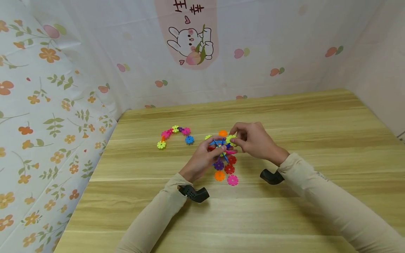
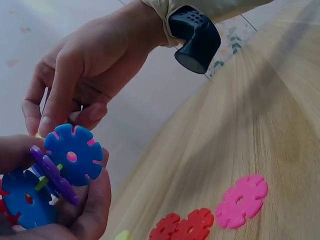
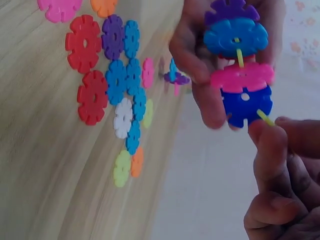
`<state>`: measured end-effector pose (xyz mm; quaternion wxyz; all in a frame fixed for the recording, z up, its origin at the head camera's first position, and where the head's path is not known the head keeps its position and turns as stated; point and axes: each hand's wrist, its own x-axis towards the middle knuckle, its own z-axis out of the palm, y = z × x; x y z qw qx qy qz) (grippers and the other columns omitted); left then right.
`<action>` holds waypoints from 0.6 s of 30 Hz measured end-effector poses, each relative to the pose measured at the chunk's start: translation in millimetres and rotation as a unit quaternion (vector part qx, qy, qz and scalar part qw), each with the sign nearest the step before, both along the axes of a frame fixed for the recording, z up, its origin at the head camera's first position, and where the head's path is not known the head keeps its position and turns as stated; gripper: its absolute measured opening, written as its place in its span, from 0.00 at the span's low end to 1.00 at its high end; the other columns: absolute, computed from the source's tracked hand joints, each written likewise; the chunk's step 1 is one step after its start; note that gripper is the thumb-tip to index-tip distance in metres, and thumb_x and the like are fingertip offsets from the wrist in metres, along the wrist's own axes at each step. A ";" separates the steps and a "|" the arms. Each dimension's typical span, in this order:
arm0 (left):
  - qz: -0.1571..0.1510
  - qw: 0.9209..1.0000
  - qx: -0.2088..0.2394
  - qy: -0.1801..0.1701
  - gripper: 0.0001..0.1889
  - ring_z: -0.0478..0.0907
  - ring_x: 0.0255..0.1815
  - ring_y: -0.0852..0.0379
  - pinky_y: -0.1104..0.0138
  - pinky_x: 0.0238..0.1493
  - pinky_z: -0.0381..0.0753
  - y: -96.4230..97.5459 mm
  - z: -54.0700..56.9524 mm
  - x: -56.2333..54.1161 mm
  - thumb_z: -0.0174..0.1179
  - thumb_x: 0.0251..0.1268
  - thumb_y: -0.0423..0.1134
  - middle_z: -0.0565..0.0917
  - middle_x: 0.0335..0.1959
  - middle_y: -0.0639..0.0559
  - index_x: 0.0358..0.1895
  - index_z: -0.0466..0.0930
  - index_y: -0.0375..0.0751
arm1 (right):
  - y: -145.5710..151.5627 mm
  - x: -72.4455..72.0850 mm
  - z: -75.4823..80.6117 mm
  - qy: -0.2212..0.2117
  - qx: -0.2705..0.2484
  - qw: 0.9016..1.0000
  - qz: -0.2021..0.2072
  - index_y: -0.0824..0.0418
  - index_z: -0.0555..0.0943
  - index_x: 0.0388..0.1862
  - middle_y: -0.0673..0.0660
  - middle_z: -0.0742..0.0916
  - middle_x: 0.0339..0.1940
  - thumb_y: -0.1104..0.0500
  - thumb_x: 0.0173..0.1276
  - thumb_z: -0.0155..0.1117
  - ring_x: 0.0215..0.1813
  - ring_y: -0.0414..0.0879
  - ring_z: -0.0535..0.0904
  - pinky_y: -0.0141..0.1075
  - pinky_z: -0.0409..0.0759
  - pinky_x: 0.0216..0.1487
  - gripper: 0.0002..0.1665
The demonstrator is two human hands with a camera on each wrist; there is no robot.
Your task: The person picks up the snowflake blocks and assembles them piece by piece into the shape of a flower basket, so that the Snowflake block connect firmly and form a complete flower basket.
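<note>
While the left grip [image 1: 202,157] holds a disc cluster [image 2: 60,179], the right grip [image 1: 257,140] pinches a yellow-green disc [image 1: 231,140]

The person's left thumb and fingers curl round the joined discs, blue, purple, pink and red among them, above the worktop [image 1: 253,218]. At the cluster's 2 o'clock, seen from the head, the right thumb and forefinger grasp the yellow-green disc. In the right wrist view its thin edge meets a dark blue disc [image 3: 246,106]; whether it is slotted in, I cannot tell. Loose on the worktop, an orange disc [image 1: 223,133] lies at the cluster's 12 o'clock, a purple disc [image 1: 218,165] at 6, and a pink disc [image 1: 232,180] between 5 and 6, near two red discs [image 1: 229,169]. Well apart, between 9 and 10 o'clock, stands a curved chain [image 1: 175,128] of joined discs.
</note>
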<state>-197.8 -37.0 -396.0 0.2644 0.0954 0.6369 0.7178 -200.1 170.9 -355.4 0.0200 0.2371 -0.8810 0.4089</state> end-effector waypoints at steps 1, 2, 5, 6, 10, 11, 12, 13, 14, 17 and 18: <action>0.001 1.000 0.004 -0.002 0.18 0.80 0.50 0.58 0.69 0.54 0.82 0.8 0.4 -0.1 0.50 0.79 0.36 0.78 0.53 0.48 0.67 0.66 0.40 | -1.1 0.1 0.0 0.004 -0.001 1.000 -0.004 0.66 0.83 0.39 0.54 0.81 0.16 0.66 0.68 0.67 0.14 0.38 0.74 0.30 0.72 0.18 0.04; 0.002 1.000 0.007 -0.004 0.18 0.79 0.49 0.59 0.71 0.53 0.81 1.5 0.7 -0.3 0.50 0.79 0.36 0.77 0.53 0.49 0.68 0.66 0.40 | -2.3 0.4 0.5 0.010 -0.002 1.000 -0.007 0.66 0.83 0.38 0.54 0.82 0.16 0.66 0.68 0.67 0.14 0.38 0.74 0.29 0.72 0.18 0.03; 0.005 1.000 0.016 -0.009 0.19 0.75 0.46 0.59 0.74 0.50 0.78 3.0 0.9 -0.8 0.50 0.79 0.36 0.76 0.52 0.51 0.68 0.65 0.39 | -5.4 0.6 0.1 0.028 -0.007 0.999 -0.016 0.67 0.83 0.36 0.56 0.83 0.17 0.67 0.68 0.67 0.14 0.38 0.74 0.29 0.72 0.18 0.03; 0.006 1.000 0.019 -0.011 0.19 0.75 0.46 0.59 0.74 0.49 0.77 3.3 0.8 -1.0 0.49 0.80 0.36 0.75 0.51 0.51 0.68 0.65 0.39 | -6.4 0.7 -0.2 0.032 -0.010 0.999 -0.017 0.68 0.83 0.36 0.57 0.83 0.17 0.67 0.68 0.67 0.14 0.38 0.74 0.29 0.72 0.18 0.03; 0.016 1.000 0.017 -0.015 0.19 0.76 0.46 0.59 0.73 0.50 0.80 3.8 0.6 -0.8 0.49 0.79 0.35 0.76 0.50 0.51 0.68 0.65 0.39 | -8.7 -0.1 -4.6 0.002 -0.038 0.999 -0.008 0.68 0.81 0.34 0.58 0.83 0.17 0.69 0.68 0.66 0.16 0.46 0.78 0.30 0.77 0.19 0.03; 0.017 1.000 0.014 -0.018 0.19 0.77 0.46 0.59 0.73 0.50 0.80 4.0 0.3 -0.8 0.50 0.79 0.34 0.76 0.50 0.51 0.68 0.65 0.38 | -8.5 -0.1 -5.9 -0.006 -0.040 0.999 -0.006 0.68 0.81 0.34 0.58 0.83 0.17 0.69 0.68 0.66 0.16 0.47 0.79 0.30 0.78 0.19 0.02; 0.017 1.000 0.011 -0.018 0.19 0.77 0.46 0.59 0.73 0.50 0.80 4.0 0.0 -0.8 0.50 0.79 0.34 0.76 0.50 0.51 0.68 0.65 0.38 | -8.4 -0.4 -7.3 -0.016 -0.042 0.999 -0.004 0.68 0.81 0.34 0.58 0.83 0.17 0.69 0.68 0.66 0.17 0.49 0.80 0.30 0.78 0.19 0.03; 0.017 1.000 0.006 -0.017 0.19 0.76 0.45 0.59 0.72 0.50 0.80 4.0 -0.2 -0.9 0.50 0.79 0.34 0.76 0.49 0.51 0.68 0.65 0.38 | -8.1 -0.7 -8.4 -0.023 -0.042 0.999 -0.002 0.68 0.81 0.35 0.58 0.83 0.17 0.69 0.68 0.65 0.17 0.50 0.81 0.31 0.78 0.20 0.02; 0.017 1.000 0.002 -0.018 0.19 0.76 0.45 0.59 0.71 0.51 0.79 3.8 -0.6 -1.2 0.50 0.78 0.35 0.76 0.49 0.51 0.68 0.66 0.39 | -7.7 -1.1 -9.2 -0.027 -0.040 0.999 -0.001 0.68 0.81 0.36 0.58 0.83 0.17 0.69 0.68 0.65 0.18 0.51 0.81 0.31 0.78 0.20 0.02; 0.013 1.000 -0.002 -0.016 0.19 0.76 0.45 0.58 0.68 0.53 0.77 2.3 -2.3 -3.0 0.51 0.79 0.36 0.76 0.49 0.52 0.68 0.65 0.41 | -5.9 -3.6 -10.7 -0.047 -0.035 0.998 0.003 0.67 0.81 0.39 0.58 0.85 0.19 0.67 0.70 0.64 0.19 0.52 0.82 0.32 0.78 0.21 0.03; 0.016 1.000 -0.003 -0.016 0.19 0.76 0.45 0.58 0.67 0.53 0.76 1.3 -2.9 -3.7 0.51 0.79 0.36 0.77 0.49 0.52 0.68 0.65 0.41 | -5.1 -4.9 -10.9 -0.055 -0.036 0.998 0.005 0.67 0.81 0.41 0.59 0.85 0.20 0.66 0.71 0.64 0.20 0.52 0.82 0.32 0.79 0.22 0.04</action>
